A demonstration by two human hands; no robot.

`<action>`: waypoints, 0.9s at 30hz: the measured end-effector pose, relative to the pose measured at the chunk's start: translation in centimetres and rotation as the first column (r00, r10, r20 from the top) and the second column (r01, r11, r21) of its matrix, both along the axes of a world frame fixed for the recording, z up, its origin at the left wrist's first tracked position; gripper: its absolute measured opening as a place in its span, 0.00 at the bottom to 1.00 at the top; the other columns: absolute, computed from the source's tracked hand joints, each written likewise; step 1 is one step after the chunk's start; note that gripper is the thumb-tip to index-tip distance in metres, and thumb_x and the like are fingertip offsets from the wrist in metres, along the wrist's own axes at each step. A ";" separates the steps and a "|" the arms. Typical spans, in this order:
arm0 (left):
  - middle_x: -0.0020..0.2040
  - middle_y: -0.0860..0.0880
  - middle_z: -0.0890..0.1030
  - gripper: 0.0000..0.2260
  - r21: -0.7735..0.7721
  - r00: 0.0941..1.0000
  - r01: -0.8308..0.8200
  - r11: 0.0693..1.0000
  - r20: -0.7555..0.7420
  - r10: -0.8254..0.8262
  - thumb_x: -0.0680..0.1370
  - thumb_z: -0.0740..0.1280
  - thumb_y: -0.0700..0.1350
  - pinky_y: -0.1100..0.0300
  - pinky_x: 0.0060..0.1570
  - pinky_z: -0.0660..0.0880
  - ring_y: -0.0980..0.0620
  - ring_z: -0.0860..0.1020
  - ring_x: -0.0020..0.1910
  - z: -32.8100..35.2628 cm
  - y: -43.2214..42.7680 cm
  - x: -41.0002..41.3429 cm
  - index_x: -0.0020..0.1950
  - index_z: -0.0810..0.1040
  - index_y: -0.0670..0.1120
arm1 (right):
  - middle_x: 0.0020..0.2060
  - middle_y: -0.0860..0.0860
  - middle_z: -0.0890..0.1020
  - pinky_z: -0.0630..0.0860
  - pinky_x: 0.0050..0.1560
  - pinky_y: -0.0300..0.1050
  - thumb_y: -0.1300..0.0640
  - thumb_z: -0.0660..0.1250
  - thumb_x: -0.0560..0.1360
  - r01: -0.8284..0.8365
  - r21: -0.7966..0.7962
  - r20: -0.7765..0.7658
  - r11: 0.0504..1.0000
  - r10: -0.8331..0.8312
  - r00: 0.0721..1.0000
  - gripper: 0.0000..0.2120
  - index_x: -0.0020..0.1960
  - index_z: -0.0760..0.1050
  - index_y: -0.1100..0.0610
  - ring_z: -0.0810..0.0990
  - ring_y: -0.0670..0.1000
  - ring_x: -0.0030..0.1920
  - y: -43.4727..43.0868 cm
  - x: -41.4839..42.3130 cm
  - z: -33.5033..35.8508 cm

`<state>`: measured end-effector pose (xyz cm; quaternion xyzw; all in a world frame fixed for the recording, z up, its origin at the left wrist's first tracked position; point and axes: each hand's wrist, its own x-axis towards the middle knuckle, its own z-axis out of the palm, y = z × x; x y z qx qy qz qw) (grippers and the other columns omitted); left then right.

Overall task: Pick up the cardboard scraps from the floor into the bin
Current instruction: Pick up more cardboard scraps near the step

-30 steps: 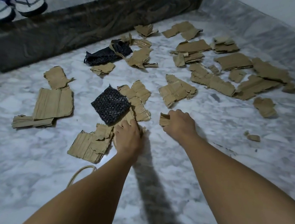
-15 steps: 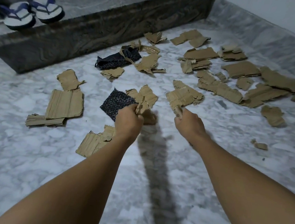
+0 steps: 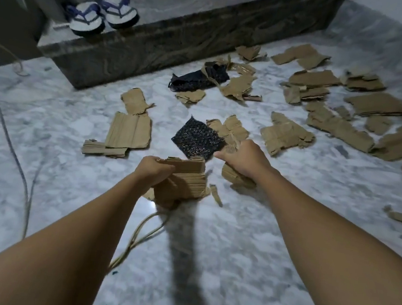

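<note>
Brown cardboard scraps lie scattered over the marble floor (image 3: pixel 285 232). My left hand (image 3: pixel 153 170) grips a large corrugated scrap (image 3: pixel 184 183) lifted just above the floor. My right hand (image 3: pixel 242 157) holds a bunch of cardboard scraps (image 3: pixel 235 177) beneath its palm, beside a black woven square (image 3: pixel 196 137). More scraps lie to the left (image 3: pixel 129 130), ahead (image 3: pixel 284 135) and in a thick cluster at the right (image 3: pixel 338 125). No bin is in view.
A dark stone step (image 3: pixel 180 46) crosses the back, with a pair of sandals (image 3: pixel 102 16) on top. A second black woven piece (image 3: pixel 199 78) lies near the step. A cord (image 3: pixel 13 150) runs along the left floor and a beige loop (image 3: pixel 139 234) lies under my left arm.
My left hand has dropped toward me and taken hold of the large corrugated scrap. My right hand has shifted left beside the black square, still holding scraps. The view has turned left.
</note>
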<state>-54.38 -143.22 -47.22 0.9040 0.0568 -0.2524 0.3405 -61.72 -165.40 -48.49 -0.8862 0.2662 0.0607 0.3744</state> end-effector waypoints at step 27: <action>0.59 0.46 0.69 0.30 0.510 0.787 0.375 0.774 0.266 -0.557 0.71 0.68 0.61 0.48 0.49 0.72 0.42 0.69 0.57 -8.0 -1.3 -1.6 0.69 0.65 0.51 | 0.58 0.54 0.80 0.74 0.48 0.49 0.29 0.63 0.71 0.142 -0.206 -0.044 0.968 -0.154 0.987 0.35 0.66 0.68 0.55 0.79 0.58 0.55 -3.5 2.0 -3.6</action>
